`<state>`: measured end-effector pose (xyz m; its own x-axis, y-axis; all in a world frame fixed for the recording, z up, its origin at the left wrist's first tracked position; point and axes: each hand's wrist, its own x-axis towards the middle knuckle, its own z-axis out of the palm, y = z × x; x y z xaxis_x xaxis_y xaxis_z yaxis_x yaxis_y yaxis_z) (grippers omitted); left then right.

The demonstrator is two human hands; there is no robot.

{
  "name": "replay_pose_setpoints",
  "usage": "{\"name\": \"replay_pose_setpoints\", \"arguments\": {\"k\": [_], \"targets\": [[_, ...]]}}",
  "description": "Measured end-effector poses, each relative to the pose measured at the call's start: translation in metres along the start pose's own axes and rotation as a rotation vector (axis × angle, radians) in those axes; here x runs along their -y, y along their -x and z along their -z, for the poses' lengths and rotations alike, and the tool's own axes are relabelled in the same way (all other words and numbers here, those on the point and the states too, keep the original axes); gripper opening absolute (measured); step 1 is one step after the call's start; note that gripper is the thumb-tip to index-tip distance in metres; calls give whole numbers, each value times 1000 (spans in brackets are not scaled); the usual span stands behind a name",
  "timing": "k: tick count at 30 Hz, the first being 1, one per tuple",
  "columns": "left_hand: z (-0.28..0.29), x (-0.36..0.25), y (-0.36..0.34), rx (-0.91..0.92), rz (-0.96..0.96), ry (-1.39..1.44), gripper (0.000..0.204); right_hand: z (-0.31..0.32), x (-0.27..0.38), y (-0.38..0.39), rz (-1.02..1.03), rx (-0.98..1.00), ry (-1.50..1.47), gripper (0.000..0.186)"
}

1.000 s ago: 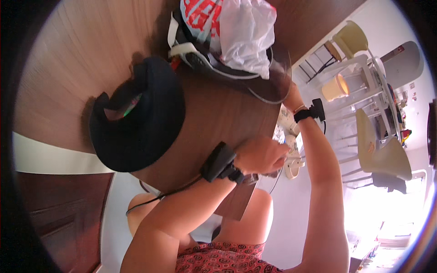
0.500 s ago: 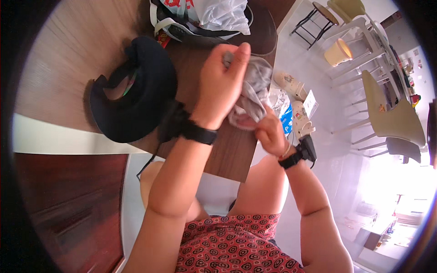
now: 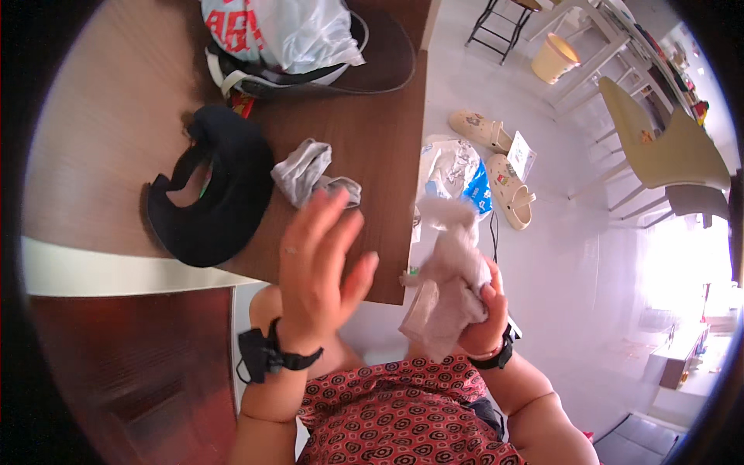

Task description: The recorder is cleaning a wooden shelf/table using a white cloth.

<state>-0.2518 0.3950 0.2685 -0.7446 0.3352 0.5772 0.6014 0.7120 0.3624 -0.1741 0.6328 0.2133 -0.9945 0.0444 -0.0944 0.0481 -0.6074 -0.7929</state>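
In my right hand (image 3: 487, 314) I hold a crumpled, light grey sock-like cloth (image 3: 446, 302), blurred by motion, in front of my lap past the table's near right corner. The fingers close on its right side, and part of it hangs loose. My left hand (image 3: 314, 271) is open, fingers spread, near the table's front edge and holding nothing. Just beyond its fingertips a second grey sock-like cloth (image 3: 302, 172) lies loosely folded on the brown table (image 3: 372, 147). A black sun visor (image 3: 225, 221) rests to its left.
At the table's back stands a dark bag (image 3: 329, 76) with a white plastic bag (image 3: 298, 35) on top. On the floor to the right are a white and blue plastic package (image 3: 457, 167) and a pair of cream clogs (image 3: 508, 190). Chairs (image 3: 651, 147) and a yellow bucket (image 3: 554, 58) stand farther off.
Both hands were together at the grey cloth above the table. Now they are apart: one cloth lies on the table, my left hand has opened, and my right has drawn the other cloth nearer me.
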Motion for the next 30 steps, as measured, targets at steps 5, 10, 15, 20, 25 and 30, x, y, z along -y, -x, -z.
{"name": "replay_pose_setpoints", "arguments": {"k": [5,10,15,20,25,30], "targets": [[-33,-30,13,127,-167,49,50,-9,-57,-42,303,377,673,72],[-61,-33,12,247,-136,-8,60,-15,-73,-110,429,126,597,71],[-75,-36,9,297,-134,-84,73,-2,-69,-224,345,22,334,58],[-73,-40,10,367,-6,-141,73,-3,-58,-339,371,-58,329,55],[-77,-42,6,435,6,-161,70,20,-45,-434,112,-166,169,50],[-77,-39,4,474,47,-150,74,40,-48,-469,163,7,269,45]]}}
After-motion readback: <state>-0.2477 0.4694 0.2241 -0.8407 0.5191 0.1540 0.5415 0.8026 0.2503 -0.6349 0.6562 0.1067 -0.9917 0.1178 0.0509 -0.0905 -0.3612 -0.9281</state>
